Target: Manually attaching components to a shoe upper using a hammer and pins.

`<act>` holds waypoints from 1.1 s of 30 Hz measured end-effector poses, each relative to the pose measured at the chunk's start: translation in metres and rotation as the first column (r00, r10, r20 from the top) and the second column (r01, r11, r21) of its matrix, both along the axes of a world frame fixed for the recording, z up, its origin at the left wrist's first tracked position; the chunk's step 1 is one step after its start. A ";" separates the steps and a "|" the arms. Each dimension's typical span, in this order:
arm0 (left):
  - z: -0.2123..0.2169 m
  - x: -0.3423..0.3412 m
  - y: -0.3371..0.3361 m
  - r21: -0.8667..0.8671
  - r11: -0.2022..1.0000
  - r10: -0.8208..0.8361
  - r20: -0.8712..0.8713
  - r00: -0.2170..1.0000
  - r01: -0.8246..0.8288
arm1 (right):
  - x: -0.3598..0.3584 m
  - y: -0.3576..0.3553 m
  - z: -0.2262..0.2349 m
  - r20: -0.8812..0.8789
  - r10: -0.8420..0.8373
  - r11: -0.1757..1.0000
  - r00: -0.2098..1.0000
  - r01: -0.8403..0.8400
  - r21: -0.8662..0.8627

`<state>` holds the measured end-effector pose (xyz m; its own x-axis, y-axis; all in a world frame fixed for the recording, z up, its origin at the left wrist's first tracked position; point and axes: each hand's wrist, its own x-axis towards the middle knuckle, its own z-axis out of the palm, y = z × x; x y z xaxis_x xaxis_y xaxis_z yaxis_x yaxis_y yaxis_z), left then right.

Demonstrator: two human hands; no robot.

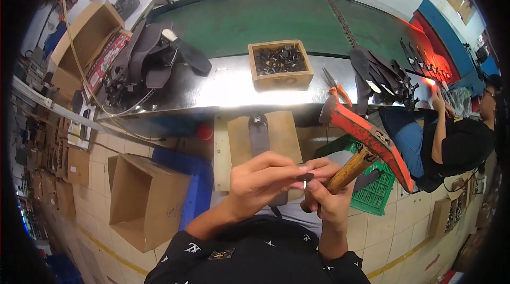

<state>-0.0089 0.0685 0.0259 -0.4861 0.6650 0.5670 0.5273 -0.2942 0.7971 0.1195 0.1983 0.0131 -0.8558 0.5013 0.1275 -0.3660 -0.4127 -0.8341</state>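
In front of my body, my left hand (256, 182) is closed, its fingertips pinching a small dark part (305, 177) with a pale metal pin pointing down. My right hand (333, 201) has its thumb and fingers at the same part, and also grips a hammer (348, 170). That hammer has a yellow wooden handle and a long, worn red head, tilted up to the right. Beyond my hands, a dark sole-shaped piece (258, 136) lies lengthwise on a tan board (287, 131). Its near end is partly covered by my left hand.
A wooden box (281, 81) of small dark parts stands on the metal bench edge, beside orange-handled pliers (340, 93). Dark sole-shaped pieces pile up left (146, 53) and right (366, 74). A green belt (239, 24) lies behind. A cardboard box (130, 199), green crate (374, 201) and co-worker (462, 143) flank me.
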 end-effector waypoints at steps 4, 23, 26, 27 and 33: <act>-0.002 -0.003 -0.006 0.004 1.000 -0.002 -0.099 0.995 0.002 | 0.000 0.004 -0.002 0.010 0.062 0.998 0.998 -0.062 -0.026; -0.129 -0.087 0.004 -0.269 0.845 0.428 -0.175 0.887 -0.461 | -0.126 0.039 -0.079 0.274 -0.008 0.671 0.962 -0.198 0.715; -0.134 -0.088 0.001 -0.281 0.843 0.420 -0.189 0.888 -0.459 | -0.127 0.037 -0.079 0.205 -0.022 0.630 0.978 -0.145 0.763; -0.133 -0.087 0.001 -0.284 0.842 0.421 -0.186 0.888 -0.459 | -0.127 0.037 -0.078 0.209 -0.021 0.631 0.978 -0.149 0.762; -0.129 -0.086 0.000 -0.220 0.828 0.440 -0.314 0.841 -0.515 | -0.124 0.036 -0.062 0.082 -0.024 0.430 0.996 -0.064 0.900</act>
